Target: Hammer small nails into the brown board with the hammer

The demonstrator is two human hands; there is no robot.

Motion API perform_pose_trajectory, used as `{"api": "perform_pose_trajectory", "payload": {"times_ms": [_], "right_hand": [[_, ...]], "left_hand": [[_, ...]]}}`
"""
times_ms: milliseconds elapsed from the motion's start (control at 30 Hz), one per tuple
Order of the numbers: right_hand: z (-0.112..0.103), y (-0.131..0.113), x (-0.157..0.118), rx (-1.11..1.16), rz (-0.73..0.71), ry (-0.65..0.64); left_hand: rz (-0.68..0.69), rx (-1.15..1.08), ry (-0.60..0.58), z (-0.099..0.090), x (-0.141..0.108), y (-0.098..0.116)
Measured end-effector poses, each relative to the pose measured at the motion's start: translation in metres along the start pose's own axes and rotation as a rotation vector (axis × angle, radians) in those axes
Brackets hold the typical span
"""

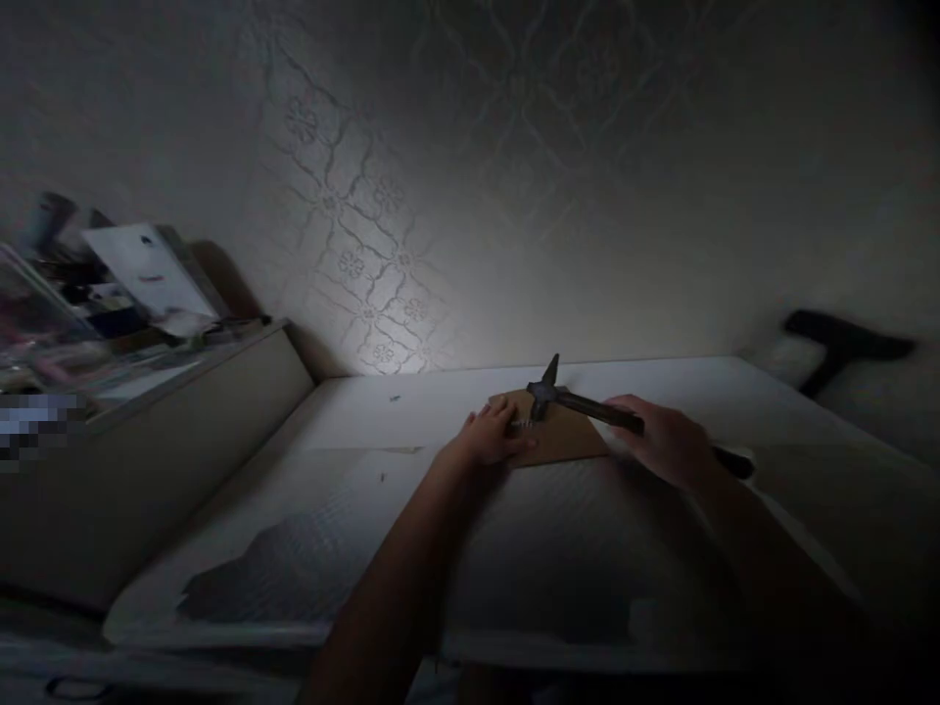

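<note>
My right hand [661,441] is wrapped round the dark handle of a hammer [584,403]. The hammer's head is above a thin brown board [569,441], and I cannot tell whether it touches anything. A short row of small, pale nails [523,424] appears to stand upright in the board, just left of the hammer head. Flat on the board's left side lies my left hand [491,436], its fingers and thumb apart on either side of the nails.
A white table [352,411] carries the board, with a grey patterned sheet [279,568] at its front left. Two tiny items, perhaps nails [395,399], lie left of my hand. Boxes [158,269] crowd a cabinet at left. A dark T-shaped object [837,343] stands at right.
</note>
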State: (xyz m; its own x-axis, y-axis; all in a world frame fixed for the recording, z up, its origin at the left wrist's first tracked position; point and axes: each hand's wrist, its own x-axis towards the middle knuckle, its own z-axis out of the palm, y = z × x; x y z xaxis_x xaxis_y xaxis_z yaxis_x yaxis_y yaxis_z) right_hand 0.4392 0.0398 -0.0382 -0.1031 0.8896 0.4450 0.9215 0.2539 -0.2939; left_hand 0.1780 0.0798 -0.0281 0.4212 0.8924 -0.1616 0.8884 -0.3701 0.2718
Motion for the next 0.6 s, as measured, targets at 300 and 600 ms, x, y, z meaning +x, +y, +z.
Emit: {"api": "perform_pose_trajectory", "payload": {"times_ms": [300, 600], "right_hand": [[0.0016, 0.001, 0.0006, 0.007, 0.013, -0.005], [-0.001, -0.0032, -0.0002, 0.003, 0.031, 0.014]], "left_hand": [[-0.004, -0.002, 0.014, 0.0002, -0.0009, 0.0011], [-0.013, -0.003, 0.034, 0.0068, 0.0024, -0.0012]]}}
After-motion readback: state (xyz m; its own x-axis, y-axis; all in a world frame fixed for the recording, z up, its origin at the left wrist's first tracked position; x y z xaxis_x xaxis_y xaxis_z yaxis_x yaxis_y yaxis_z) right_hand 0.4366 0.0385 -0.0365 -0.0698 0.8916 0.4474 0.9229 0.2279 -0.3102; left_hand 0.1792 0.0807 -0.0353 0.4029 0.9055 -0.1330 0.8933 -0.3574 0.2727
